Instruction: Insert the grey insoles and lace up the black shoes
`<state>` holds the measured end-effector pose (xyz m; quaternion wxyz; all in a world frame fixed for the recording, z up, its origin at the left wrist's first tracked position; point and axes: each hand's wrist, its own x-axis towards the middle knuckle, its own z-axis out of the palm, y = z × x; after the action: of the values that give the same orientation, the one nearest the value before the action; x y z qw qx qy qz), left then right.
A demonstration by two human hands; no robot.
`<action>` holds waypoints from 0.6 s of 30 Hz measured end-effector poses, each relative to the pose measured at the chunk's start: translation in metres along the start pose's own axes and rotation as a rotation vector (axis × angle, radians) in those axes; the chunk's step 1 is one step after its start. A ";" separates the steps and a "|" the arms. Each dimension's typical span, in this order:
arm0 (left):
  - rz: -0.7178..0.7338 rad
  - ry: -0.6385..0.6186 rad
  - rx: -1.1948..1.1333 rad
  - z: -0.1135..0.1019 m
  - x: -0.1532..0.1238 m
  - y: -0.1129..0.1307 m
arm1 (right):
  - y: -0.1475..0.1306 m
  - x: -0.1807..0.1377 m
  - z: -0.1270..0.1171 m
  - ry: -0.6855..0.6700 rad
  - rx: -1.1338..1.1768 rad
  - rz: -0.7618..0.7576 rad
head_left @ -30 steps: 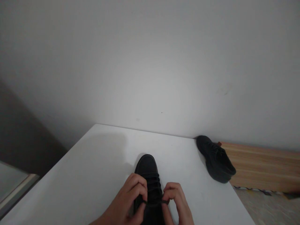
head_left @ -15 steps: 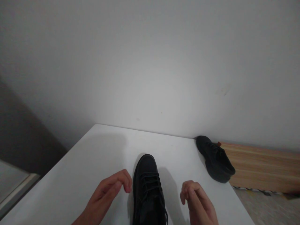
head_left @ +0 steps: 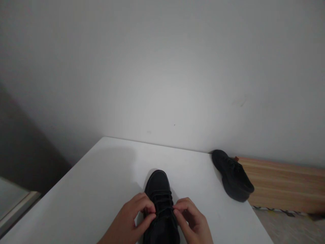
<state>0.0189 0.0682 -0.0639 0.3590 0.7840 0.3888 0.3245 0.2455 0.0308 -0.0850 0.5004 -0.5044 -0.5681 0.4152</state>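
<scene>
Bare table [head_left: 96, 183] is lying open across the lower left of the frame. The near shoe [head_left: 157, 181] is blocking the lower centre, a second shoe [head_left: 232, 178] is sitting at the table's right edge, and the wall [head_left: 162, 84] is closing off the upper frame.

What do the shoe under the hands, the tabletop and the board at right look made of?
Shoe: matte black, probably fabric or suede; no shine, though too dark to be sure. Its laces, pinched by left hand and right hand: thin dark cord. Tabletop: smooth white, likely laminate or painted wood, evenly plain. Board: pale wood, streaky grain showing.
</scene>
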 end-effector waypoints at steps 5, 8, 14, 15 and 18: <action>0.112 0.063 0.100 0.008 0.002 -0.011 | 0.013 0.000 0.007 0.049 -0.035 -0.009; 0.152 0.098 0.126 0.010 0.004 -0.013 | 0.020 -0.001 0.013 0.132 -0.037 -0.004; 0.130 0.081 0.097 0.012 0.003 -0.017 | 0.020 0.000 0.018 0.141 -0.013 -0.029; 0.113 0.072 0.077 0.012 0.003 -0.018 | 0.019 0.000 0.018 0.142 -0.015 -0.029; 0.041 0.045 -0.025 0.008 0.004 -0.014 | 0.017 -0.001 0.019 0.150 -0.023 0.001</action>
<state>0.0218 0.0749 -0.0792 0.3534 0.7798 0.3763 0.3542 0.2296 0.0334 -0.1048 0.5355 -0.5399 -0.5337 0.3699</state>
